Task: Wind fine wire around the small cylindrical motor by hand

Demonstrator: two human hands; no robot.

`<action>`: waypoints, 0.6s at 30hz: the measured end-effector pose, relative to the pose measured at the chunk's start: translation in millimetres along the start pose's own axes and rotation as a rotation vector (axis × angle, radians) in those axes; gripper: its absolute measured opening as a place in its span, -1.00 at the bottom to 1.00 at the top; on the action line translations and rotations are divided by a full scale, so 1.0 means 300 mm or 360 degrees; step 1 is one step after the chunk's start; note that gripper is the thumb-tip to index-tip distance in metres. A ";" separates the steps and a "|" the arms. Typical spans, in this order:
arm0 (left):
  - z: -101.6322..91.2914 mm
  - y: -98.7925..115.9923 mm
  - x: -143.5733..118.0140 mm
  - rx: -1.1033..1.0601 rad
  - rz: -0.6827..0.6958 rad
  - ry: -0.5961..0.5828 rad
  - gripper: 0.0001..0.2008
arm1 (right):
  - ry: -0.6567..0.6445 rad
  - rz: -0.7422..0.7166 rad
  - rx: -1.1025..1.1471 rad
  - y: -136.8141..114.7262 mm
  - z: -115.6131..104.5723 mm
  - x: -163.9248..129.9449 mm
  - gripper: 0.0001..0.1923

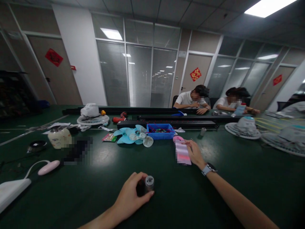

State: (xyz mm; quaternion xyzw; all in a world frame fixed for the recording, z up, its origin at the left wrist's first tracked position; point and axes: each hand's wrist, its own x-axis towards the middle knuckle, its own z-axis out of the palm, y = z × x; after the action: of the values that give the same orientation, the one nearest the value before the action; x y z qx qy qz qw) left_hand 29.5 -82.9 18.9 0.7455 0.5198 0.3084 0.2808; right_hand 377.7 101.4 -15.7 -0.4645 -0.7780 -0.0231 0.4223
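Observation:
Near the front middle of the dark green table, my left hand (133, 194) curls its thumb and fingers round a small cylindrical metal motor (149, 182). The motor stands upright, its round end face up. Farther off to the right, my right hand (195, 153), with a watch on the wrist, grips the upper right edge of a shiny pink flat thing (182, 153). Part of that thing is blurred, so I cannot tell its kind. Just behind it lies a small pink round object (178, 138). A second metal cylinder (203, 131) stands beyond my right hand.
Behind my hands sit a blue bin (160, 135) of wires and light-blue fan blades (130, 136). Long black bars (166, 124) cross the table. Fan parts (92, 119) stand left and right. A cream jar (59, 137) is at left. Two people sit across the table.

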 end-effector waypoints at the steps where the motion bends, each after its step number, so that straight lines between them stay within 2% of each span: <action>1: 0.000 -0.001 0.000 0.0002 0.0003 0.0001 -0.75 | 0.0005 -0.0003 -0.0011 0.000 0.003 -0.002 -0.77; 6: 0.004 -0.006 -0.002 0.0017 0.0018 0.0010 -0.75 | 0.0039 -0.0006 -0.0087 0.003 0.017 -0.006 -0.76; 12: 0.006 -0.006 0.001 0.0016 0.0023 0.0006 -0.75 | 0.0119 0.0095 -0.0202 0.015 0.012 -0.011 -0.75; 18: -0.002 0.004 -0.001 0.0027 -0.0002 -0.0015 -0.73 | 0.0101 0.0153 -0.0246 0.010 0.010 -0.015 -0.75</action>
State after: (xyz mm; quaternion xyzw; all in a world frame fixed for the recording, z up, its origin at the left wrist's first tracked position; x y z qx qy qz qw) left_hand 29.6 -83.3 20.1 0.7489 0.5216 0.3004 0.2772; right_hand 378.9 101.1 -21.9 -0.5315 -0.7370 -0.0773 0.4103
